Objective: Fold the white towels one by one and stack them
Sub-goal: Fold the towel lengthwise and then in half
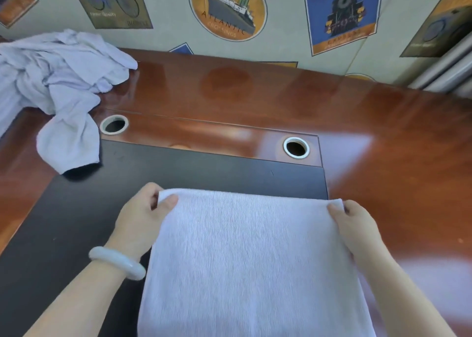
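Left hand [143, 216] pinches the far-left corner of the towel [250, 260] — thumb on top, fingers curled under the edge. Right hand [357, 224] grips the far-right corner the same way. Both are grasping, neither relaxed. The towel is stretched taut btw. them & runs back toward the near edge of the table [383, 132]. Its lower end is out of view, so can't tell if it's already doubled.

Judgement: one towel is mid-fold, prob. an early fold. The next move needs both corners carried level & together so the edges meet square — then laid flat on the dark panel [178, 173] & smoothed.

The other towels are a crumpled pile [51, 76] at the far-left corner, well apart from the hands, w/ one end drooping onto the dark panel. No folded stack in view.
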`<action>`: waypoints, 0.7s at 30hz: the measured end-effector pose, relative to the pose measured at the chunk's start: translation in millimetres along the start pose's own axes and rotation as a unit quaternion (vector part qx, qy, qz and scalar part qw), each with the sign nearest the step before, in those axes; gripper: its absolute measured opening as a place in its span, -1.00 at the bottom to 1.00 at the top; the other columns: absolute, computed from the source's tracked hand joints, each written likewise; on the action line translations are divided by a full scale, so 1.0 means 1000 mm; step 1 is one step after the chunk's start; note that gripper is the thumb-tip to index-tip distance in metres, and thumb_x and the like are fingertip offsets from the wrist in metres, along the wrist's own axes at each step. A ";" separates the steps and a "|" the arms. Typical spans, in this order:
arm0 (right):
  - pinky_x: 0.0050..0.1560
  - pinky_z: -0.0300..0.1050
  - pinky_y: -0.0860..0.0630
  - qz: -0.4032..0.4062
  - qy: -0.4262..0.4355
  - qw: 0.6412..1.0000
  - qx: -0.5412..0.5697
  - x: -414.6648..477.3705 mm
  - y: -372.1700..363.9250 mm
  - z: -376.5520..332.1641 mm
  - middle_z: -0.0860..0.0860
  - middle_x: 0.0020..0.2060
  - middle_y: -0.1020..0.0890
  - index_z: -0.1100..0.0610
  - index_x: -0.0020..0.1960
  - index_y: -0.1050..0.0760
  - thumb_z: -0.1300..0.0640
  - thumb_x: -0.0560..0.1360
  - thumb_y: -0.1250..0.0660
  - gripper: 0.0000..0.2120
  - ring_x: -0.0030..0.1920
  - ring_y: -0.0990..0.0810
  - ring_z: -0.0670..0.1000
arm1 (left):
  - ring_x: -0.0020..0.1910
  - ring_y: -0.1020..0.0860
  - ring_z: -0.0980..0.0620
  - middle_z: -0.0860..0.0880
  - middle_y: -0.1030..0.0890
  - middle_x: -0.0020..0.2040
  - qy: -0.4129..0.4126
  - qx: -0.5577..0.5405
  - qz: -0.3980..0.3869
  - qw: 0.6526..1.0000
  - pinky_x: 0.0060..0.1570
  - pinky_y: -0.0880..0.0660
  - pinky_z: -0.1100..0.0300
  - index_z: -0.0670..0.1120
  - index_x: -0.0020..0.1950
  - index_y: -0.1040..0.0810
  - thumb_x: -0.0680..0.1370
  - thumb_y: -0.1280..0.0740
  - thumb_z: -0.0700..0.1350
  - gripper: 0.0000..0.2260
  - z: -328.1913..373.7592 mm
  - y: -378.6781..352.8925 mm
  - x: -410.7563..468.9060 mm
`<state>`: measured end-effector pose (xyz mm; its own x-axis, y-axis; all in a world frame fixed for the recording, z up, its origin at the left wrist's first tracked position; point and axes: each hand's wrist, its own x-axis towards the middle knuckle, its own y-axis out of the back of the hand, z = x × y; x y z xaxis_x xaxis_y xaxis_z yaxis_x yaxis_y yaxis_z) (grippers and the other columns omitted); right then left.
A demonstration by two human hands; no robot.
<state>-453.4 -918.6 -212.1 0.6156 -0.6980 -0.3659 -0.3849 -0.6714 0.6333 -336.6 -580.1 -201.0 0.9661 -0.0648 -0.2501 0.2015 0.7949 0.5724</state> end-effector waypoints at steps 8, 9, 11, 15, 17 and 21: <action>-0.38 -0.07 -0.33 0.088 0.045 0.993 -0.062 -0.001 -0.017 0.010 0.04 -0.26 -0.53 0.08 -0.19 -0.36 -0.18 0.61 -0.10 -0.63 -0.29 -0.47 0.04 | -0.36 -0.39 -0.07 -0.03 -0.42 -0.34 -0.076 0.093 0.048 0.992 -0.40 -0.28 0.10 -0.04 -0.08 -0.33 0.63 -0.20 -0.05 -0.87 -0.004 -0.021 0.009; -0.36 -0.06 -0.32 0.095 0.041 0.991 -0.080 0.001 -0.018 0.009 0.06 -0.28 -0.53 0.09 -0.20 -0.34 -0.17 0.61 -0.09 -0.62 -0.29 -0.45 0.07 | -0.34 -0.40 -0.12 -0.04 -0.42 -0.35 -0.083 0.114 0.046 0.989 -0.38 -0.30 0.07 -0.07 -0.07 -0.32 0.64 -0.19 -0.05 -0.86 -0.006 -0.024 0.008; -0.31 -0.03 -0.34 0.109 0.025 0.986 -0.122 0.004 -0.023 0.005 0.05 -0.30 -0.50 0.13 -0.15 -0.34 -0.16 0.60 -0.09 -0.63 -0.28 -0.45 0.14 | -0.31 -0.42 -0.17 -0.03 -0.42 -0.33 -0.095 0.151 0.051 0.983 -0.33 -0.34 0.02 -0.11 -0.02 -0.34 0.65 -0.18 -0.06 -0.86 -0.005 -0.029 0.007; -0.07 0.01 -0.37 0.115 0.073 0.979 -0.153 0.008 -0.028 0.005 0.09 -0.07 -0.49 0.11 0.16 -0.44 -0.06 0.62 -0.15 -0.73 0.00 -0.46 0.21 | -0.14 -0.47 -0.20 -0.10 -0.51 -0.08 -0.073 0.200 0.058 0.975 -0.18 -0.40 -0.01 -0.15 0.19 -0.44 0.64 -0.23 -0.09 -0.81 0.005 -0.027 0.006; 0.12 -0.04 -0.33 0.075 0.133 0.985 -0.082 0.011 -0.027 0.009 0.05 0.08 -0.46 0.03 0.25 -0.52 0.05 0.63 -0.17 -0.74 0.20 -0.40 0.13 | -0.03 -0.46 -0.26 -0.20 -0.49 0.06 -0.126 0.289 0.102 0.944 -0.05 -0.40 -0.11 -0.20 0.28 -0.47 0.58 -0.33 -0.17 -0.71 0.009 -0.028 0.001; -0.04 -0.17 -0.26 0.016 0.143 0.989 -0.016 0.015 -0.023 0.015 -0.06 -0.08 -0.49 0.00 -0.07 -0.55 0.10 0.64 -0.15 -0.78 0.09 -0.43 0.01 | 0.34 -0.42 -0.18 -0.10 -0.48 0.33 -0.233 0.363 0.042 0.901 0.30 -0.21 -0.19 -0.03 0.39 -0.46 0.61 -0.14 0.07 -0.61 0.022 -0.063 -0.025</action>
<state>-446.2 -917.2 -242.6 0.7747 -0.6166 -0.1403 -0.3884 -0.6391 0.6638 -369.7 -642.1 -214.0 0.9117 -0.4036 0.0766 0.0131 0.2150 0.9765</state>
